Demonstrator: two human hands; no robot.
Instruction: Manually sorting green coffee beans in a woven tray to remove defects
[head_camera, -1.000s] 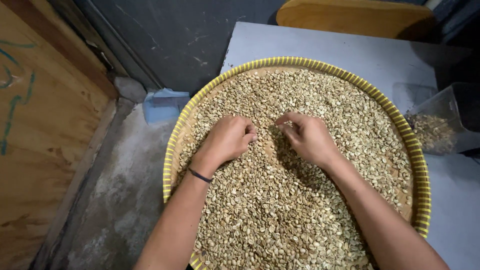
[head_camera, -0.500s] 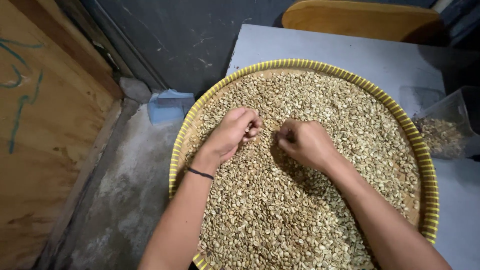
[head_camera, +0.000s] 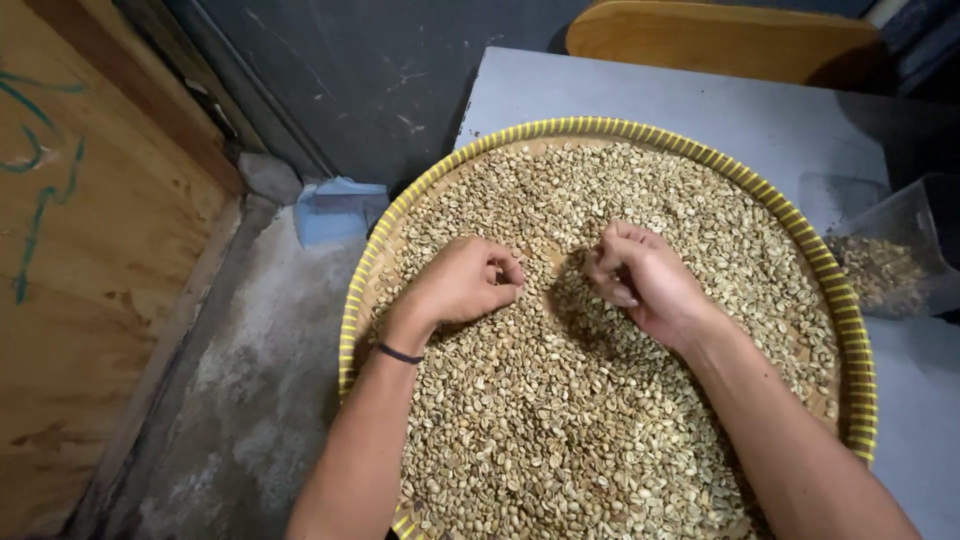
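On the grey table (head_camera: 700, 110), in the head view:

Tray: a round woven tray with a yellow rim (head_camera: 600, 126) takes up most of the tabletop; its left edge overhangs the concrete floor (head_camera: 250, 400)

Beans: pale green coffee beans (head_camera: 560, 420) cover the tray in one loose layer; they lie directly under both hands and spread out on every side; small and rounded, they show no shared long axis

Nearer hand: neither is clearly nearer; both rest on the beans near the tray's middle, close together but not touching

Left hand (head_camera: 460, 285): palm down on the beans; fingers curled in together, tips tucked toward the thumb; whether beans are pinched inside, I cannot tell; a dark band sits on the wrist

Right hand (head_camera: 650, 285): fingers bunched and bent inward, tips meeting the thumb just above the beans; any bean between them is hidden

Tub: a clear plastic tub (head_camera: 890, 260) with some beans stands just beside the tray's right rim

Scoop: a blue scoop (head_camera: 340, 210) lies on the floor by the wall
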